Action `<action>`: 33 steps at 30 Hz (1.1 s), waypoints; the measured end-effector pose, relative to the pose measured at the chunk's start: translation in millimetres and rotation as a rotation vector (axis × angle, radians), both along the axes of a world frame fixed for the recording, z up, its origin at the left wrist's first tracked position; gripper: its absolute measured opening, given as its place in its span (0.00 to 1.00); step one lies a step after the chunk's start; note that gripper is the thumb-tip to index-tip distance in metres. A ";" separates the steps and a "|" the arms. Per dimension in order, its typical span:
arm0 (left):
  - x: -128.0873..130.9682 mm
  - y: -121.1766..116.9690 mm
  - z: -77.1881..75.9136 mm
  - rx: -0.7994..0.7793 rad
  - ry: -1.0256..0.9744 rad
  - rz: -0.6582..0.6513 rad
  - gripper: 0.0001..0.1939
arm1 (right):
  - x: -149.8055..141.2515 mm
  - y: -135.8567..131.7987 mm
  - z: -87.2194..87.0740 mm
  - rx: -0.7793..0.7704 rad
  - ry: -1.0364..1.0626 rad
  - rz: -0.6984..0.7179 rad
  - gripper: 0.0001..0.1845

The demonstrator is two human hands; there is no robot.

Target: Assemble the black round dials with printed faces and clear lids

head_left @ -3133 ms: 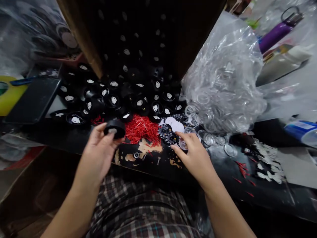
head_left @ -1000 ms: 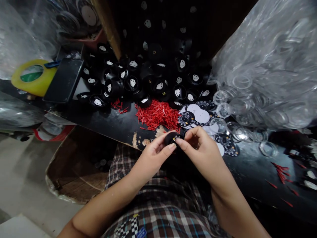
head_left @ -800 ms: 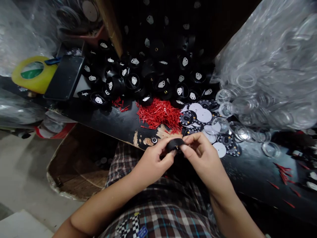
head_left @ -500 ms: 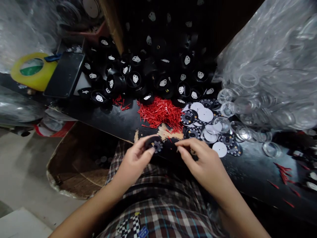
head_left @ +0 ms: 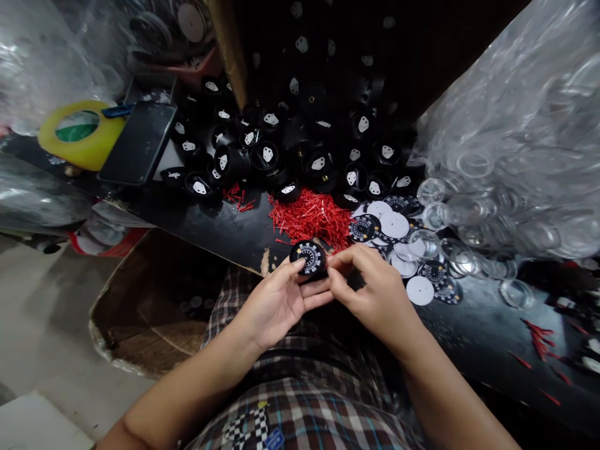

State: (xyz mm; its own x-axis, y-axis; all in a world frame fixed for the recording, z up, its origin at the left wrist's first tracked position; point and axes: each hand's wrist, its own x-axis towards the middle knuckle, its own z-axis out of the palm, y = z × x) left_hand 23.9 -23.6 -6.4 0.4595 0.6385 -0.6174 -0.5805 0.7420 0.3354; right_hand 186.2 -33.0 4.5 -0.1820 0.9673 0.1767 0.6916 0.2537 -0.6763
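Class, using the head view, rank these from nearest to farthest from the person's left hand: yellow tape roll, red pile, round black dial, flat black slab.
From the left hand:
1. Round black dial: held under its thumb.
2. Red pile: on the bench, beyond the dial.
3. Flat black slab: off to the left.
4. Yellow tape roll: farther left, beside the slab.

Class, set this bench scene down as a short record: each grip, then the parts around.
Left grip: holds a round black dial, face up
Right grip: thumb and finger close together by the dial's right edge; cannot tell if holding anything
Ahead: thin red parts, heaped
Behind those: black housings
Right of heap: printed discs, white discs, clear rings
Far left: yellow tape roll, dark slab
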 end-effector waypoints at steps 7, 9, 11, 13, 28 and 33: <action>15.2 -7.9 0.4 0.299 0.155 0.120 0.09 | 7.8 -10.2 3.2 -0.117 0.069 -0.146 0.05; 16.0 -12.9 0.0 0.378 0.208 0.126 0.10 | 7.8 -10.9 4.6 -0.156 0.092 -0.150 0.06; 15.4 -15.0 -0.3 0.425 0.230 0.115 0.12 | 7.6 -11.8 6.7 -0.140 0.103 -0.166 0.06; 14.9 -13.4 -0.7 0.448 0.262 0.131 0.16 | 7.4 -13.5 9.5 -0.121 0.137 -0.169 0.06; 25.8 -6.8 1.9 0.633 0.424 -0.027 0.13 | 2.8 -17.3 16.8 -0.108 0.028 -0.124 0.08; 22.8 -9.8 3.5 0.710 0.538 -0.039 0.12 | 0.3 -20.6 17.3 -0.100 0.045 -0.148 0.09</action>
